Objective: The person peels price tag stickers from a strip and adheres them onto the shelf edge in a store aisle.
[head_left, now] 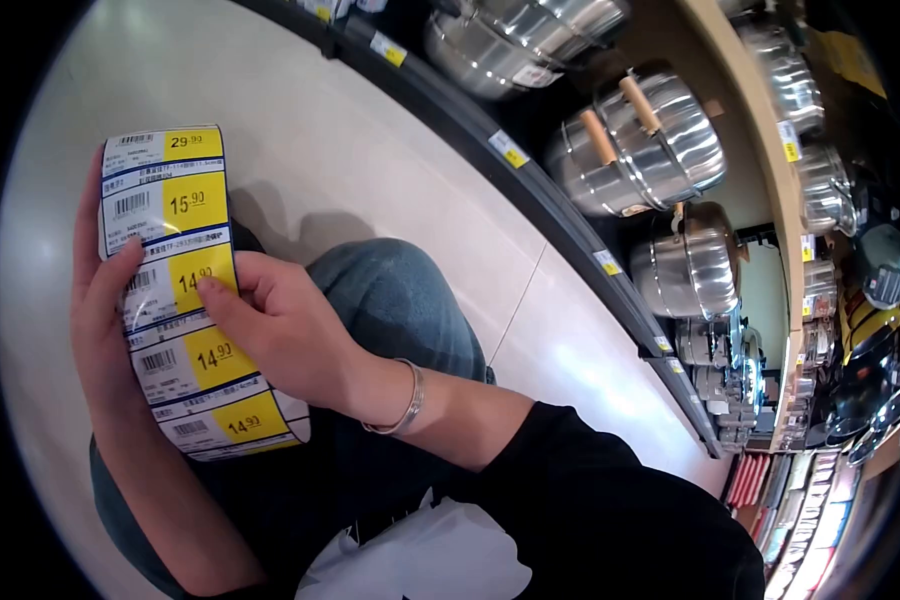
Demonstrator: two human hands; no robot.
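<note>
A long strip of yellow and white price labels (pixel 195 345) curves down in front of my body, with prices such as 29.90, 15.90 and 14.90 printed on it. My left hand (pixel 105 310) holds the strip along its left edge, the thumb lying over the front. From the right side, my right hand (pixel 285 325) pinches the strip near its middle, thumb on a 14.90 label; its other fingers are partly behind the strip. A silver bracelet (pixel 405 400) circles my right wrist.
Shelves on the right carry steel pots (pixel 660 140), with small price labels along the dark shelf edge (pixel 560 215). My bent knee (pixel 390 290) is beside the hands, above the pale tiled floor (pixel 300 110). Pans (pixel 870 350) hang at the far right.
</note>
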